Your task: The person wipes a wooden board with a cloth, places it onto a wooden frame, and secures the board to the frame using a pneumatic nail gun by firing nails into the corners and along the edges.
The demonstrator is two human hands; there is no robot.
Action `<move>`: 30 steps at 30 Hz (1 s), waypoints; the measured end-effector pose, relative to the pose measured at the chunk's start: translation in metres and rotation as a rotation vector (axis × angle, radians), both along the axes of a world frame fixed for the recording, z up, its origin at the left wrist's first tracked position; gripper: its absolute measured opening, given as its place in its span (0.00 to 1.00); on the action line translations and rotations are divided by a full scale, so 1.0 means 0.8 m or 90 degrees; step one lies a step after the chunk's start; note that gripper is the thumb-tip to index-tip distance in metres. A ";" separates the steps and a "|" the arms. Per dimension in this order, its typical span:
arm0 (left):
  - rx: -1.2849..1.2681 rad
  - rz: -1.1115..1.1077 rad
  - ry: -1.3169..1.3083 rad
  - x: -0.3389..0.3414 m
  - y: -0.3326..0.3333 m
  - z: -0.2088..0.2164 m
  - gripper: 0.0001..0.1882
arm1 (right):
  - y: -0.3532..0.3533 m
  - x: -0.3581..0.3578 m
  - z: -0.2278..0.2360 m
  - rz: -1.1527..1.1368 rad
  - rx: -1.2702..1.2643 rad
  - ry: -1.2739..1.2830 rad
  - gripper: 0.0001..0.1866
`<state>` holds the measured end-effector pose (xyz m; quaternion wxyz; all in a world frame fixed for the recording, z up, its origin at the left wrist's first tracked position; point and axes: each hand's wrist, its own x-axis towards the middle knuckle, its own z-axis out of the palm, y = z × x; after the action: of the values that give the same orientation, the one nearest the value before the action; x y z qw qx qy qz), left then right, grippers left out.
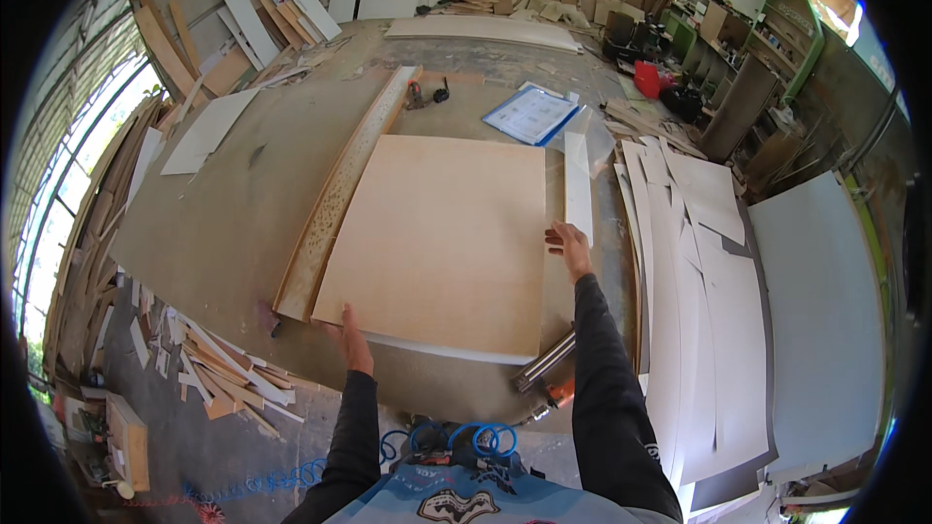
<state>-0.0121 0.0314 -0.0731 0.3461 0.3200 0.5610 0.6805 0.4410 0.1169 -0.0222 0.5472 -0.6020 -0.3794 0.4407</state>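
A square, light wood-faced board point(442, 243) with a white near edge lies flat on the worktable. My left hand point(354, 342) grips its near edge close to the left corner, thumb up against the edge, other fingers partly hidden. At the board's right edge is my right hand point(571, 246), fingers apart and slightly curved, fingertips at or just beside the edge; contact is hard to tell. Along the board's left side runs a long narrow strip point(345, 194) with a speckled face. Near the right front corner lies a silver and orange tool point(546, 363).
Beyond the board are a blue clipboard with papers point(531, 114) and a tape measure point(442, 92). A narrow white strip point(577, 184) lies to the right. Large white sheets point(718, 311) are stacked at the right. Offcuts point(228, 369) litter the floor left; a blue coiled hose point(495, 440) is near my waist.
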 end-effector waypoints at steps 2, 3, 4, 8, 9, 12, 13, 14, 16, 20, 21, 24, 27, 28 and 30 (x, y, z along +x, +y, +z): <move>-0.003 -0.037 0.021 0.009 0.001 0.016 0.48 | 0.056 0.031 0.011 -0.017 -0.013 -0.069 0.27; -0.020 -0.054 -0.007 0.021 -0.003 0.028 0.47 | 0.082 0.056 0.006 -0.021 -0.031 -0.091 0.28; -0.037 -0.064 -0.033 0.031 -0.010 0.044 0.47 | 0.107 0.069 -0.002 -0.035 -0.031 -0.120 0.28; 0.007 -0.020 -0.026 0.004 -0.025 0.002 0.44 | 0.225 0.063 -0.056 -0.079 0.045 -0.149 0.32; 0.019 -0.011 -0.020 0.005 -0.018 -0.004 0.44 | 0.256 0.076 -0.069 -0.105 0.086 -0.129 0.36; 0.009 0.052 0.008 0.005 -0.027 0.021 0.45 | 0.330 0.074 -0.125 -0.044 0.104 -0.229 0.43; 0.027 0.026 -0.031 0.022 -0.014 0.019 0.45 | 0.353 0.141 -0.124 -0.025 0.147 -0.191 0.34; 0.041 -0.008 -0.080 0.046 -0.004 0.012 0.45 | 0.366 0.222 -0.103 -0.008 0.188 -0.163 0.25; 0.030 0.001 -0.099 0.043 -0.004 0.012 0.44 | 0.383 0.221 -0.100 0.021 0.148 -0.147 0.19; -0.038 0.040 -0.105 0.028 0.007 0.035 0.42 | 0.326 0.144 -0.078 -0.060 0.018 -0.170 0.17; 0.000 0.048 -0.097 0.010 0.015 0.027 0.41 | 0.302 0.119 -0.063 -0.079 0.015 -0.209 0.17; 0.026 -0.006 -0.042 -0.079 0.082 -0.027 0.32 | 0.235 0.094 0.025 -0.092 0.083 -0.137 0.18; -0.006 -0.056 -0.158 -0.107 0.167 0.037 0.18 | 0.142 0.085 0.104 -0.173 0.114 -0.141 0.17; 0.027 -0.091 -0.138 -0.107 0.186 0.073 0.19 | 0.102 0.065 0.133 -0.184 0.102 -0.116 0.16; 0.048 -0.186 -0.134 -0.128 0.246 0.096 0.19 | 0.038 0.043 0.144 -0.215 0.081 -0.106 0.16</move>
<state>-0.1149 0.2285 0.0040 0.4857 0.3377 0.4434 0.6734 0.4754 0.1473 0.0934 0.6170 -0.6558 -0.3440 0.2662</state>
